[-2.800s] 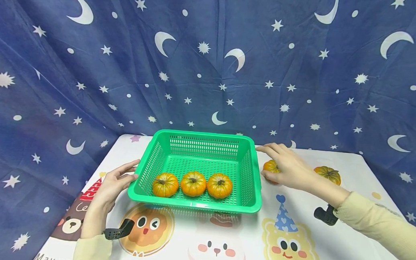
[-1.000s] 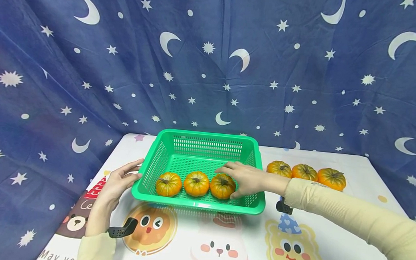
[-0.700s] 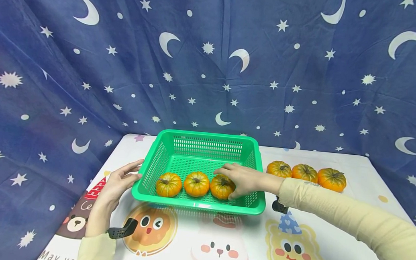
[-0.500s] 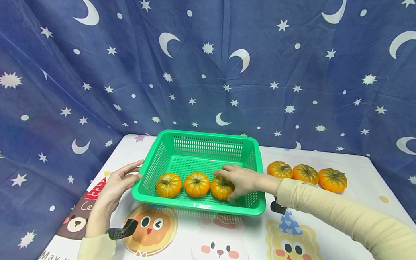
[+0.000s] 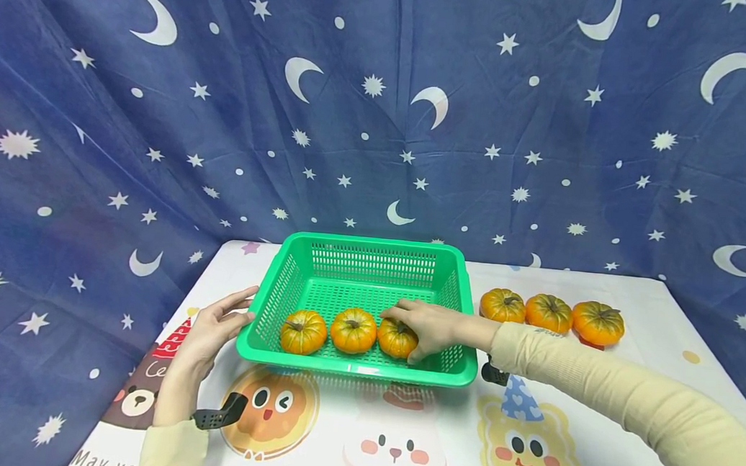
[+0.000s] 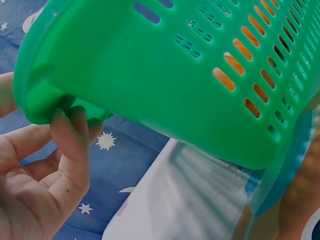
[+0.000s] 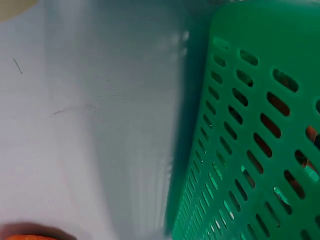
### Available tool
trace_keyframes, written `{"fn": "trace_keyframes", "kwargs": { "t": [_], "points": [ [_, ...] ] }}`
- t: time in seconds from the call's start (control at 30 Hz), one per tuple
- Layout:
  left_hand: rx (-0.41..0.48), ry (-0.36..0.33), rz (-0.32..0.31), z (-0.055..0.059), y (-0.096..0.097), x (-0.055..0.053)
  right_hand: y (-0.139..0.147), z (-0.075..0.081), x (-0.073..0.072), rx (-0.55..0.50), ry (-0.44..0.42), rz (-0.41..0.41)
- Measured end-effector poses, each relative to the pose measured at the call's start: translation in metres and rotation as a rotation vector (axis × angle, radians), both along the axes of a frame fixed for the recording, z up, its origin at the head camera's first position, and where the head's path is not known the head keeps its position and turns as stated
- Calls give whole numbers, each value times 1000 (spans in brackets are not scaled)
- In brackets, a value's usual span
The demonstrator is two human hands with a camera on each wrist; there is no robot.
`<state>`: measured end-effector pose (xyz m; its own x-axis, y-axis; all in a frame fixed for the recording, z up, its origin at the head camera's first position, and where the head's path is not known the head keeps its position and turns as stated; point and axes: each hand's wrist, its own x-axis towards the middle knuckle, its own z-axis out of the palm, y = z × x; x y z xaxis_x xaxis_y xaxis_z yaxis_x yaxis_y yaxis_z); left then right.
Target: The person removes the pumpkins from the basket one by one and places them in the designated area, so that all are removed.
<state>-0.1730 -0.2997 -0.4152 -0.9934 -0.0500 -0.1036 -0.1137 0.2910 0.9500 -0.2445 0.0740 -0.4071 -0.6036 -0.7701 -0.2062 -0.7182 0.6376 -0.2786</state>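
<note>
On the table (image 5: 325, 446), the green basket (image 5: 350, 367) is prob. being steadied by the L hand (image 5: 205, 333), its fingers part-curled at the rim. Inside, along the near side, the left pumpkin (image 5: 304, 333) and middle pumpkin (image 5: 354, 332) are being left free, while the right pumpkin (image 5: 395, 343) is being held by the R hand (image 5: 430, 327), fingers bent round it. Farther off to the R, three pumpkins (image 5: 548, 314) are being carried by the table in a row. Progress is being judged approx. half: three in, three out, w/ the held one not yet settled. Fingertips tucked under the rim are being shown only by the L-wrist view; in the R-wrist view, the grip is being hidden.
</note>
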Motion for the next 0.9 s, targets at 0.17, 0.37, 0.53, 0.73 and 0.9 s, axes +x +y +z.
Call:
{"fn": "trace_keyframes", "kwargs": {
  "t": [0.17,0.37,0.53,0.73,0.9],
  "points": [
    [0,0,1,1,0,0,0,0,-1,-5,1,3],
    [9,-8,10,2,0,0,0,1,0,7,1,0],
    [19,-14,13,1,1,1,1,2,2,-3,-7,-20],
    [12,-13,17,0,1,1,4,11,5,-48,21,-28],
    [-2,-17,20,2,2,1,8,21,9,-106,60,-31]
  ]
}}
